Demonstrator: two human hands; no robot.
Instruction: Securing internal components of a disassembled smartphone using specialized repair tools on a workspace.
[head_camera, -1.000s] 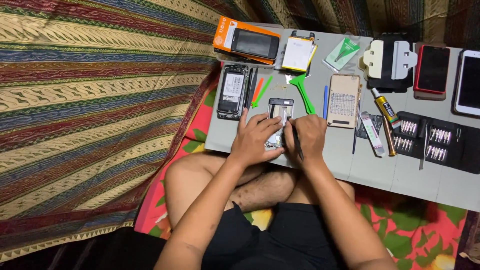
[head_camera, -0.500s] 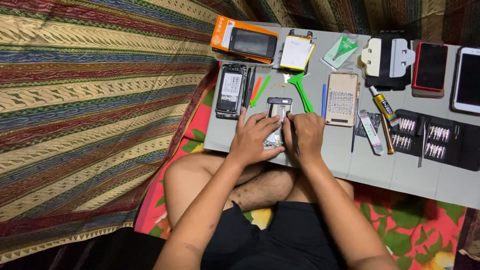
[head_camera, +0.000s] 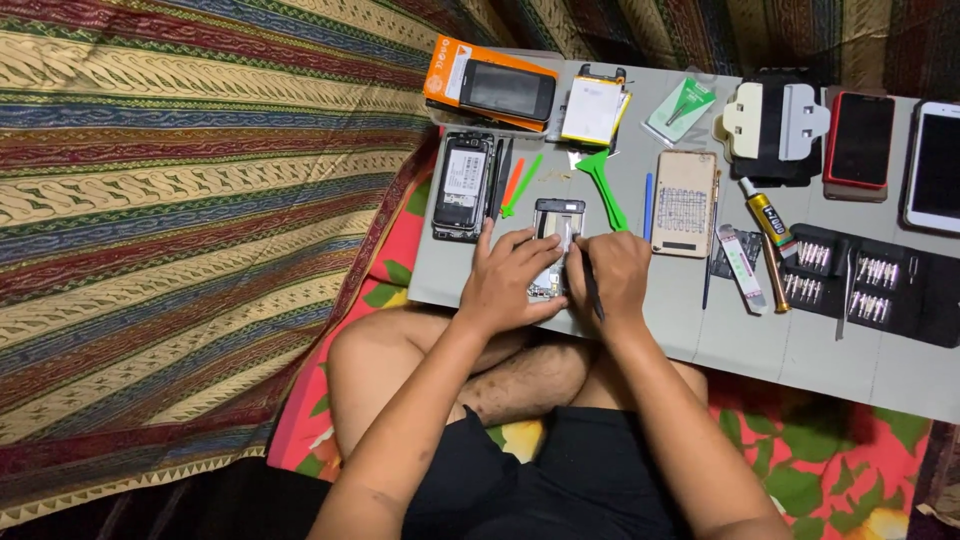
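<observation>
Head view: an opened phone (head_camera: 556, 240) lies on the grey board (head_camera: 820, 350), back off, just right of a second opened handset (head_camera: 464, 185). The left hand (head_camera: 510, 280) presses flat on it, fingers spread; the right hand (head_camera: 612, 275) has its fingers closed round a thin dark tool (head_camera: 590, 285), tip at the phone's edge. Work looks mid-way: internals exposed; beyond the phone, a battery (head_camera: 592, 110) lies loose.

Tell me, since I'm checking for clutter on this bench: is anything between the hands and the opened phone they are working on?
Nothing visible. The left hand lies on the opened phone, and the right hand touches it while holding a thin dark tool. The green pry tool lies beside it.
</observation>
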